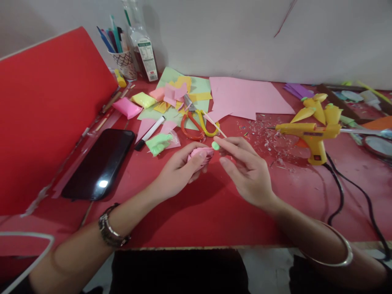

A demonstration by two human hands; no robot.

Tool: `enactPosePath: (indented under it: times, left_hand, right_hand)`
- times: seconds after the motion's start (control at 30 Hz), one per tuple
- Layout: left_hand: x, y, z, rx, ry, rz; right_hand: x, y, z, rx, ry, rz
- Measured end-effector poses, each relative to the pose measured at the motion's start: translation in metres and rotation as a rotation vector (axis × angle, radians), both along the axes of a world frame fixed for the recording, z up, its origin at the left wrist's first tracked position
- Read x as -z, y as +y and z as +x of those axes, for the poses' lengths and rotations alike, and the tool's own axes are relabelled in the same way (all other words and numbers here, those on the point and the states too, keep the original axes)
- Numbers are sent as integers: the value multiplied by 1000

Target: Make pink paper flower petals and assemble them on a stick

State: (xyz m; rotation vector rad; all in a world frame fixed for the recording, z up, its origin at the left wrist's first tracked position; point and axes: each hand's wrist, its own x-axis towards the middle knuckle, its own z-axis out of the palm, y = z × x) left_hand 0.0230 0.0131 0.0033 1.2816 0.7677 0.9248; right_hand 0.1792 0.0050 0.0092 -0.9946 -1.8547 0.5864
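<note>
L hand point(180, 167) is curled round a pink paper flower point(200, 154) – fingers closed on it, held just above the red table point(196, 212). R hand point(245, 169) pinches a small green ball point(215, 145) w/ thumb & finger – other fingers spread. Ball touches the flower's tip. Flower looks pink, folded, w/ layered petals.

**No readable text**

The bottle point(143, 49) at the table's point(196, 220) back edge carries a white label point(148, 57) with a printed table and a small red mark near its foot, but the print is too small and blurred to read. Nothing else in view bears legible words, brands or numbers.
</note>
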Motion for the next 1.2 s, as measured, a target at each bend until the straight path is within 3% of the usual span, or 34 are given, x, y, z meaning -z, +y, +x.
enactPosePath:
  times: [0.3,0.5,0.73,0.97,1.2]
  left_hand:
    - [-1,0,0,-56,26,25]
    - [3,-1,-2,-116,218,224]
    - [2,-1,-1,-147,270,313]
    - [1,0,-4,-162,371,540]
    - [-1,-1,-6,-124,439,739]
  right_hand:
    - [3,-1,0,-84,24,-21]
    - [2,-1,1,-109,-7,-29]
    - [1,-2,1,-113,-46,-25]
    - [2,2,1,-84,172,-115]
    - [-2,3,2,-123,208,-101]
